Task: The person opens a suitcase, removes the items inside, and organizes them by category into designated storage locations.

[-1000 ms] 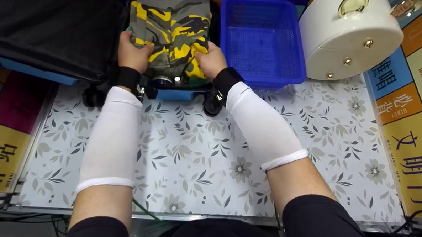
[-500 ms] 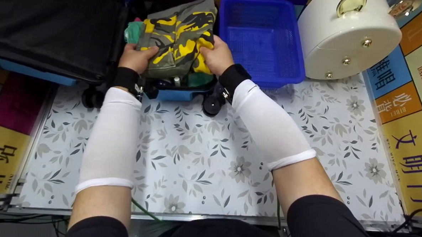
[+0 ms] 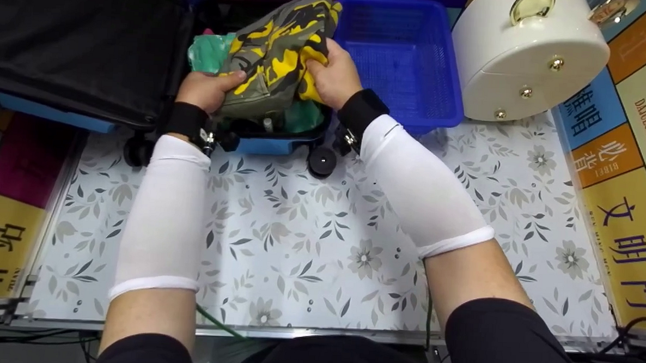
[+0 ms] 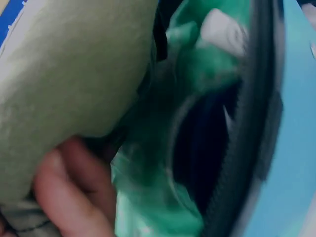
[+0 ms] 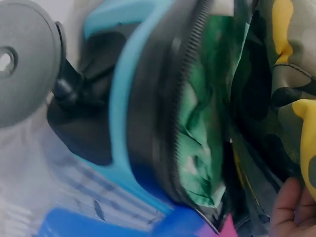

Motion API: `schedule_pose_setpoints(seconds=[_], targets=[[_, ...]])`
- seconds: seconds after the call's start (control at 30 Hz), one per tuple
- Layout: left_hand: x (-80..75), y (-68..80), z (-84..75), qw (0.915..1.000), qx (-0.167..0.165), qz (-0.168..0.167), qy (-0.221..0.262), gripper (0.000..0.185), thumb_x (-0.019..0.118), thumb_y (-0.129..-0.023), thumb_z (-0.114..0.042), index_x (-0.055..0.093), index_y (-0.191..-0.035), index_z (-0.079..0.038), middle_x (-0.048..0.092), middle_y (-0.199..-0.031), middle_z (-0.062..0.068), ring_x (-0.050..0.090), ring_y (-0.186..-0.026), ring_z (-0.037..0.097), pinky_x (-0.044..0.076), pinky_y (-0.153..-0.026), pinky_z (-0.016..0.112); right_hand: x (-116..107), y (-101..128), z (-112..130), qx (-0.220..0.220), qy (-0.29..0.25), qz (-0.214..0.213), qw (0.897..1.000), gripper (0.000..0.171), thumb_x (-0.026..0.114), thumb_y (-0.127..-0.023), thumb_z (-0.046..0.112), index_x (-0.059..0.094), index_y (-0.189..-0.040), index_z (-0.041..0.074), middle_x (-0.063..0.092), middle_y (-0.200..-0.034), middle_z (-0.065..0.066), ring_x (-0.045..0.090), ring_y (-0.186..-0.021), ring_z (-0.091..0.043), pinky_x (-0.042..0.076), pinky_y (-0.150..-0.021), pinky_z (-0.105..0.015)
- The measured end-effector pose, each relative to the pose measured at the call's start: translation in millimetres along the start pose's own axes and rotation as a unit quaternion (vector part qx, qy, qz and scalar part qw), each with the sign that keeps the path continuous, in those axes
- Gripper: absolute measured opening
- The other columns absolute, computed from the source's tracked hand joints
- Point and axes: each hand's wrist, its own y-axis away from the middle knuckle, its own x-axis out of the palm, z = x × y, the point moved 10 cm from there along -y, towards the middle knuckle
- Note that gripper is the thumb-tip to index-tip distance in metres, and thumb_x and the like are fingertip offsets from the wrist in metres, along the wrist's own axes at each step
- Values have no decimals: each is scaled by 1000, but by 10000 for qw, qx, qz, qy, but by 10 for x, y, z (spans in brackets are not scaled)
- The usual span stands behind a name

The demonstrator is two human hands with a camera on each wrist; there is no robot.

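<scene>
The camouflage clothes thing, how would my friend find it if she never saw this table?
Look at the far edge of the flowery table, at the open blue suitcase left of the blue basket. Both hands, left hand and right hand, hold a folded cloth over it. Only it has grey and yellow camouflage; the cloth underneath is plain green.

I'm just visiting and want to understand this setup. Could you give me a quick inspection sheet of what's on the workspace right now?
Surface: table covered in a grey floral sheet.
Job's things: folded camouflage garment tilted up over the open blue suitcase; green cloth lies beneath it in the case.
Clutter: blue basket right of the suitcase; white round case with gold fittings beyond it.
Hands: left hand and right hand each grip one side of the garment.
Cables: dark cables at the near right edge; a green wire at the front.
Surroundings: coloured mats with printed characters flank the table.
</scene>
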Motion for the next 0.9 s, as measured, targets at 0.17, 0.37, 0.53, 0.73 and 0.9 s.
schedule_pose_setpoints(seconds=[0.17, 0.37, 0.53, 0.73, 0.9], targets=[[45, 4, -220, 9959, 423, -323, 729, 86, 78, -91, -50, 47, -158, -6, 51, -158, 15, 53, -136, 26, 44, -113, 31, -171, 70, 185, -293, -201, -27, 9994, 37, 54, -107, 4, 59, -143, 6, 68, -129, -13, 70, -112, -23, 58, -96, -32], [230, 137, -652, 9715, 1364, -783, 1771, 85, 83, -91, -31, 41, -160, -7, 50, -157, 12, 53, -137, 21, 44, -108, 23, -620, 105, 425, -669, -243, -345, 9969, 33, 54, -105, -1, 61, -138, 3, 69, -124, -13, 71, -112, -26, 60, -96, -34], [538, 239, -994, 9562, 2024, -1052, 1832, 89, 85, -89, -32, 38, -161, -8, 44, -164, 10, 48, -143, 15, 38, -107, 13, -1144, 137, 515, -984, 61, -920, 9909, 32, 57, -100, -6, 67, -129, 1, 72, -119, -11, 70, -108, -21, 58, -99, -31], [1134, 152, -1117, 9693, 1975, -688, 1292, 89, 77, -96, -37, 27, -165, -11, 39, -169, 7, 43, -149, 12, 33, -115, 12, -1605, 185, 189, -842, 779, -1280, 9851, 33, 59, -101, 1, 67, -133, 6, 72, -122, -9, 69, -108, -18, 56, -100, -29], [1631, 87, -1045, 9829, 1800, -100, -372, 83, 62, -106, -34, 13, -169, -13, 41, -168, 8, 48, -149, 18, 41, -119, 27, -1779, 190, -340, -159, 2352, -1229, 9640, 38, 59, -105, 12, 64, -143, 9, 68, -141, -10, 63, -128, -18, 47, -113, -27]])
